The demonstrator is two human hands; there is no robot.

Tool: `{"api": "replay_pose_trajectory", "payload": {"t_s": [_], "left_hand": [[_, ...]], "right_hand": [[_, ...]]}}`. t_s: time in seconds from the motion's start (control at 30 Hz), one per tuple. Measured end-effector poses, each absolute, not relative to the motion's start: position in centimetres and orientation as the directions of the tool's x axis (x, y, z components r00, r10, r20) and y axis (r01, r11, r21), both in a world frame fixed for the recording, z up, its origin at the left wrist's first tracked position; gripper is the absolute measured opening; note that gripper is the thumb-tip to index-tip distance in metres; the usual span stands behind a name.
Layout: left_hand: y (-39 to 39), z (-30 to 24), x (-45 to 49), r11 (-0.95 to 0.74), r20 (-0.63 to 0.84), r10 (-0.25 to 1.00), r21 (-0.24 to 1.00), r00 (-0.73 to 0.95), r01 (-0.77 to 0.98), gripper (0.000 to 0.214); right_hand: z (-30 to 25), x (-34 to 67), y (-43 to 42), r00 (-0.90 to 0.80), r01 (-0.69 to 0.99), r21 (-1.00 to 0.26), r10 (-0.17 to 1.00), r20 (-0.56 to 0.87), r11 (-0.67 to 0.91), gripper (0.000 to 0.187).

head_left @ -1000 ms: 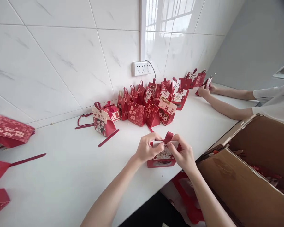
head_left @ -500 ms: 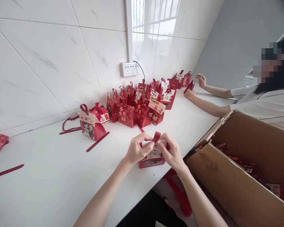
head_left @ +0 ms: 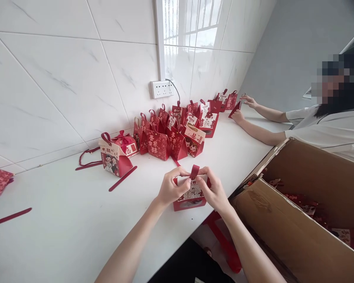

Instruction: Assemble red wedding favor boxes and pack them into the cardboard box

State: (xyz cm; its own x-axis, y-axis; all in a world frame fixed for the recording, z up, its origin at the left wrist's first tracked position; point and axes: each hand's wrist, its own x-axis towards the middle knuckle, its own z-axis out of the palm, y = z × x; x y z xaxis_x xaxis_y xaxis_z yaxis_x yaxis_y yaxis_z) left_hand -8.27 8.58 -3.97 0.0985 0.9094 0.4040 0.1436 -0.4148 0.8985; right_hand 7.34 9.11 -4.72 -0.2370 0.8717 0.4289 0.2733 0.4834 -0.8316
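Note:
A red and white paper gift box (head_left: 192,195) with a printed couple and a window low on its front stands upright near the table's edge. A red ribbon loop (head_left: 195,171) sticks up from its top. My left hand (head_left: 174,186) pinches the box's top edge from the left, thumb on the front face. Opposite it, my right hand (head_left: 212,188) grips the same edge from the right, its thumb close to the other thumb just below the loop. Behind the hands stand several finished-looking gift boxes (head_left: 157,143) with ribbon handles.
Loose ribbon strips (head_left: 122,179) lie on the white table (head_left: 76,232). A box with a bow (head_left: 125,142) stands by the wall. On the right is a big open carton (head_left: 271,212) with red pieces inside. Beyond it, a co-worker's hands (head_left: 244,108) hold another red box.
My hands stay on the box's top edge with barely any shift. The whole view has tilted slightly, and the co-worker's hands have moved a little at their box.

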Motion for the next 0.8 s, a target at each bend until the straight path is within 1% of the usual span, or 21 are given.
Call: {"api": "replay_pose_trajectory", "payload": {"t_s": [0.13,0.33,0.5,0.67,0.8], "left_hand": [[8.58,-4.01,-8.30,-0.407,0.397,0.913,0.898,0.091,0.168,0.010],[8.57,-3.96,-8.39,-0.405,0.391,0.914,0.892,0.105,0.202,0.010],[8.56,-4.00,-8.40,-0.415,0.401,0.910,0.889,0.110,0.194,0.009],[8.58,-3.97,-8.45,-0.399,0.376,0.914,0.901,0.149,0.171,0.010],[8.59,-3.89,-8.57,-0.432,0.410,0.901,0.874,0.141,0.223,0.009]], "right_hand": [[-4.69,7.17,9.13,-0.227,0.270,-0.829,0.869,0.440,0.490,0.013],[-4.88,6.88,9.06,-0.204,0.319,-0.815,0.875,0.439,0.483,0.015],[-5.05,6.94,9.26,-0.205,0.293,-0.806,0.857,0.472,0.514,0.013],[-5.08,6.98,9.42,-0.204,0.271,-0.804,0.847,0.490,0.530,0.010],[-5.13,6.77,9.38,-0.191,0.274,-0.807,0.852,0.487,0.523,0.014]]}}
